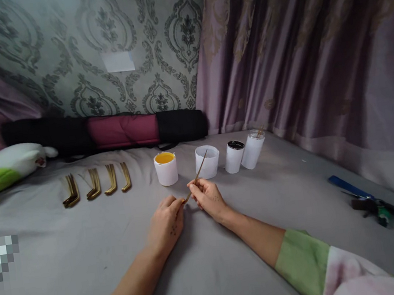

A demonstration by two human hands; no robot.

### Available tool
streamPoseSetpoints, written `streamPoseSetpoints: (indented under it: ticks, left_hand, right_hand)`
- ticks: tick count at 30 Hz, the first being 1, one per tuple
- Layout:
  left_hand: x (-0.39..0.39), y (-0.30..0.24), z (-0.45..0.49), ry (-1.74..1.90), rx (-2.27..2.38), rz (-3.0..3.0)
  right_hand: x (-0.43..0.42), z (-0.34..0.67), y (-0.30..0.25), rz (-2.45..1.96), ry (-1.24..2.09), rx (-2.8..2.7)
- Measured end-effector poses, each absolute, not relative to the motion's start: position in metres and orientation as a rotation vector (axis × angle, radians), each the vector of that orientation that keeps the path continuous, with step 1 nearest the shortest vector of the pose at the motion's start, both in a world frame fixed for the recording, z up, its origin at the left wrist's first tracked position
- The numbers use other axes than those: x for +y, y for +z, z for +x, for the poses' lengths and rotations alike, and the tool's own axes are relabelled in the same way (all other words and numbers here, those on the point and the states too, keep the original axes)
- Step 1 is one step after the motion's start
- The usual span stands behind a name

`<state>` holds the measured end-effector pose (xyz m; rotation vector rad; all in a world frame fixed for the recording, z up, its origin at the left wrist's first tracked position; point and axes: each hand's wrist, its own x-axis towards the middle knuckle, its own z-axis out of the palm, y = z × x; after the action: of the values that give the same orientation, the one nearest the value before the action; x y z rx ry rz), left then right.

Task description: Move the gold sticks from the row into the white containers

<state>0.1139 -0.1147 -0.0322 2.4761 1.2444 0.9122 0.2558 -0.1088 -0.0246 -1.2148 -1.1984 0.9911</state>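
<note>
A thin brown strip (201, 164), narrow and tapering to a point at its upper end, slants up between my hands. My left hand (168, 218) pinches its lower end close to the grey sheet. Higher up, the fingers of my right hand (208, 197) are closed around the same strip. Just beyond my hands stand a white-wrapped cup with yellow contents (166, 173) and a wider whitish cup (212, 167), whose contents I cannot make out. The strip's tip overlaps the whitish cup in view; I cannot tell whether they touch.
Right of these stand a cup with dark contents (233, 161) and a taller cup holding thin sticks (254, 152). Several bent golden-brown bundles (94, 184) lie at left. A plush toy (12, 163), a long black-and-maroon roll (123, 130), and blue and dark tools (368, 200) lie around.
</note>
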Motion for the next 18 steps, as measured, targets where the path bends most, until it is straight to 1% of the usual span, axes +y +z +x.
streamPoseSetpoints:
  ticks: [6, 10, 18]
  left_hand:
    - [-0.112, -0.035, 0.115, 0.971, 1.203, 2.161]
    - [-0.111, -0.035, 0.118, 0.971, 1.189, 1.798]
    - [-0.115, -0.021, 0.124, 0.859, 0.858, 1.047]
  right_hand:
    - [-0.107, 0.257, -0.029, -1.240, 0.967, -1.202]
    - [-0.105, 0.259, -0.031, -1.238, 0.943, -1.205]
    - [-0.106, 0.264, -0.027, -1.236, 0.906, -1.208]
